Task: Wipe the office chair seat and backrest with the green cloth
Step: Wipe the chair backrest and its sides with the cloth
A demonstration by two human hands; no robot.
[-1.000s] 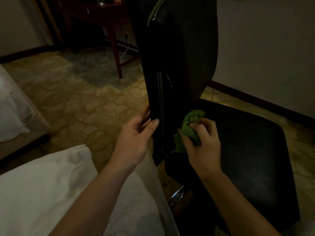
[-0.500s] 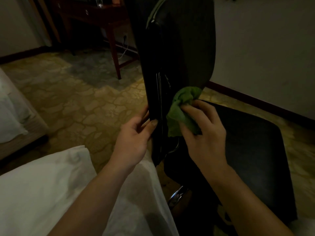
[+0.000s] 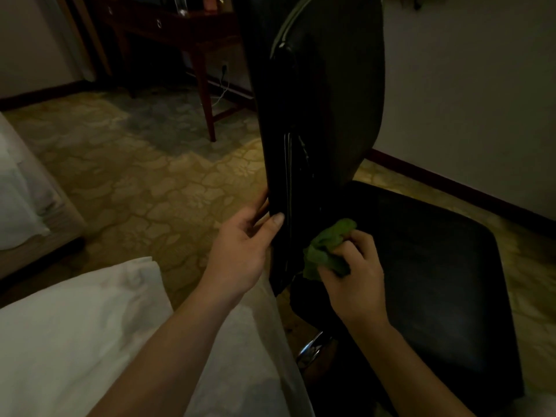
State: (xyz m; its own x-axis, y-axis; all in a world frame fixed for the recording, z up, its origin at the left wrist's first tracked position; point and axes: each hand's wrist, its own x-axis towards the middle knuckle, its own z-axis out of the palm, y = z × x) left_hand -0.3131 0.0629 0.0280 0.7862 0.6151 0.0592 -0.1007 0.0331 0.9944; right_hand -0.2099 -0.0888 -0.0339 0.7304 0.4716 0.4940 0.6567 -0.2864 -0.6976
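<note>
A black office chair stands side-on in front of me, its tall backrest [image 3: 328, 100] rising to the top of the view and its seat [image 3: 436, 266] spreading to the right. My left hand [image 3: 243, 245] grips the near edge of the backrest low down, thumb on the front face. My right hand [image 3: 355, 272] holds the crumpled green cloth [image 3: 326, 248] pressed against the bottom of the backrest, where it meets the seat.
White bedding [image 3: 90, 341] fills the lower left, and a second bed [image 3: 21, 200] sits at the left edge. A dark wooden desk [image 3: 180, 28] stands at the back on patterned carpet [image 3: 135, 176]. A wall with a dark skirting board [image 3: 451, 182] runs behind the chair.
My right hand went up the lower backrest with the cloth, then came back down to the joint with the seat. My left hand kept its grip on the backrest edge.
</note>
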